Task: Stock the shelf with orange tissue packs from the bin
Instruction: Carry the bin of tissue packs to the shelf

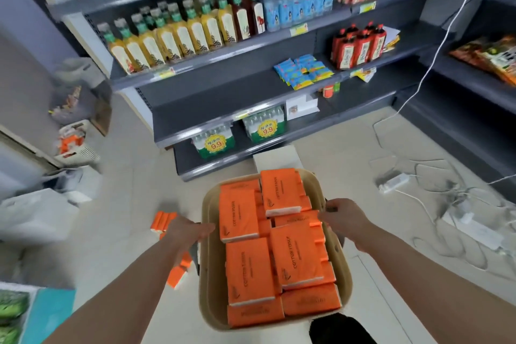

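Two loose orange packs (163,222) lie on the pale floor at left, just beside a person's left hand (190,229). That hand reaches to the left rim of a beige bin (208,274) and touches it. It is motion-blurred, and whether its fingers curl round the rim cannot be told. The bin sits between both forearms, filled to the brim with orange tissue packs (243,215) stacked flat in rough rows. On the opposite side, the right hand (343,218) grips the bin's right rim, fingers curled over the edge. Beyond the bin stands the dark grey shelf (251,84), its lower tier partly bare, with bottled-water packs (215,144) at the bottom. A white power strip (393,183) lies on the floor at right.
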`<state>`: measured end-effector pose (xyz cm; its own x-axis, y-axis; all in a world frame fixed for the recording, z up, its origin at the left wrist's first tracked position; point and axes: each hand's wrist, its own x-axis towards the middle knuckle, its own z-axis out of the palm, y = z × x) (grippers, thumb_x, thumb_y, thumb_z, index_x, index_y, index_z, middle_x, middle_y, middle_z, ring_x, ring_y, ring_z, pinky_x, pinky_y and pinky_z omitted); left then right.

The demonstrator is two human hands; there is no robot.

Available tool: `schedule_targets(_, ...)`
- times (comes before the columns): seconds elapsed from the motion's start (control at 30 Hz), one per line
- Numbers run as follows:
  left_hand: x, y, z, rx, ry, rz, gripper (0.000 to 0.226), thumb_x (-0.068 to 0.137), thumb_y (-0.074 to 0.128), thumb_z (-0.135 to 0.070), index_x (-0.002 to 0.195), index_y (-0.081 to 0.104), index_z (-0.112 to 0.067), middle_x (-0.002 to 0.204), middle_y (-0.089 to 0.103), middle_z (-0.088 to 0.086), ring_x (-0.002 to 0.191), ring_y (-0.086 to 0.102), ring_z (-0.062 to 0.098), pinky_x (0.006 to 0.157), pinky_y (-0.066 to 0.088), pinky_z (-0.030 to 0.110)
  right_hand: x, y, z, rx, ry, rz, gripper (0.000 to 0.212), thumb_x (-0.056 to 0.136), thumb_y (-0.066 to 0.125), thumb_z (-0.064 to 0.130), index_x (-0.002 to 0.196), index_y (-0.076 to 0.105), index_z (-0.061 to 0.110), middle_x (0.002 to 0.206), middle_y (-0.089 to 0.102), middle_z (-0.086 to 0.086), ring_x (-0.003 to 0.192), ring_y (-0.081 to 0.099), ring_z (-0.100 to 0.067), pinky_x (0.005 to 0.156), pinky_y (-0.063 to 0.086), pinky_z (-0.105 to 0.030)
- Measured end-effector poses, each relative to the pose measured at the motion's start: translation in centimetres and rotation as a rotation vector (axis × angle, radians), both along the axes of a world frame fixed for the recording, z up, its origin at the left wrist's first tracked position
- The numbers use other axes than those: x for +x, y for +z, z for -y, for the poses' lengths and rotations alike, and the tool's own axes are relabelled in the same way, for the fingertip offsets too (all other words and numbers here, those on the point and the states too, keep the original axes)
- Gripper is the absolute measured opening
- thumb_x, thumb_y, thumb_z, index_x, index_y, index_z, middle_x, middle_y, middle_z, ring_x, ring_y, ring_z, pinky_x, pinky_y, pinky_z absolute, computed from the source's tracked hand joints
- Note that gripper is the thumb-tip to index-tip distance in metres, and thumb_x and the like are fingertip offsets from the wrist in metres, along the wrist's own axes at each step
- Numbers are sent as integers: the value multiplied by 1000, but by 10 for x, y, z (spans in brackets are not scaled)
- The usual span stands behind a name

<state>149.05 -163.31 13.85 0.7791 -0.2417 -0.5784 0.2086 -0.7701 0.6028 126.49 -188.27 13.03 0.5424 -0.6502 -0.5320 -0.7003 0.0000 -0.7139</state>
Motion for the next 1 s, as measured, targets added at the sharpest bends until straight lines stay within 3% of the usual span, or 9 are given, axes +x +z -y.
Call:
schedule_targets(0.1,28,5,39,-17,15,-12,30,42,73,-22,59,54,-7,56,43,9,54,38,18,54,29,30,40,8,48,-28,63,-21,17,76,58,19,63,49,13,55,48,-3,47,46,-20,51,40,-28)
schedule_targets(0.27,92,6,94,-34,107,-9,20,44,72,-16,55,62,-2,59,52,15,60,46,21,59,36,33,115,22,112,-56,65,23,27,79,60,14,59,41,14,53,40,1,48,39,-15,47,29,-25)
schedule_targets(0.37,139,-1,124,-24,149,-9,17,43,72,-18,45,60,-5,56,54,16,56,48,21,56,38,32,164,19,140,-50,87,6,16,77,63,18,68,55,7,64,53,-5,58,49,-17,53,37,-27)
schedule_targets(0.43,173,-3,148,-38,152,-14,19,54,73,-16,51,59,-4,56,53,14,52,45,20,53,35,27,202,13,161,-56,70,-8,26,74,67,21,87,64,-2,79,64,-12,68,57,-20,60,43,-28)
schedule_targets(0.5,210,-9,171,-117,146,-14,21,65,74,-13,57,59,-2,56,54,13,47,43,18,49,35,23,237,9,172,-38,56,-6,31,73,70,22,91,65,-2,86,68,-15,71,61,-22,61,44,-28)
schedule_targets(0.57,313,-33,208,-124,137,-78,22,69,75,-13,61,59,-1,57,57,12,48,48,18,50,37,23,326,-17,203,-29,-19,-41,18,71,70,23,76,62,8,73,64,-13,61,57,-20,56,42,-27)
schedule_targets(0.63,336,-41,219,-54,75,-136,23,69,77,-16,65,59,-2,61,60,12,54,54,20,53,41,24,348,-21,213,-29,-14,-92,19,71,68,22,65,55,10,62,56,-8,55,52,-20,53,40,-26)
schedule_targets(0.77,330,-40,229,-49,40,-146,24,70,75,-17,62,56,-5,59,57,9,54,52,18,49,38,24,352,-31,221,-54,-31,-112,23,75,66,26,61,56,12,57,54,-7,50,50,-22,51,39,-29)
schedule_targets(1.0,402,-54,289,-49,57,-188,32,65,81,-19,79,64,4,75,66,16,71,63,28,56,46,30,431,-51,277,-20,-7,-138,18,74,66,25,62,57,13,57,57,-5,51,52,-21,51,41,-29)
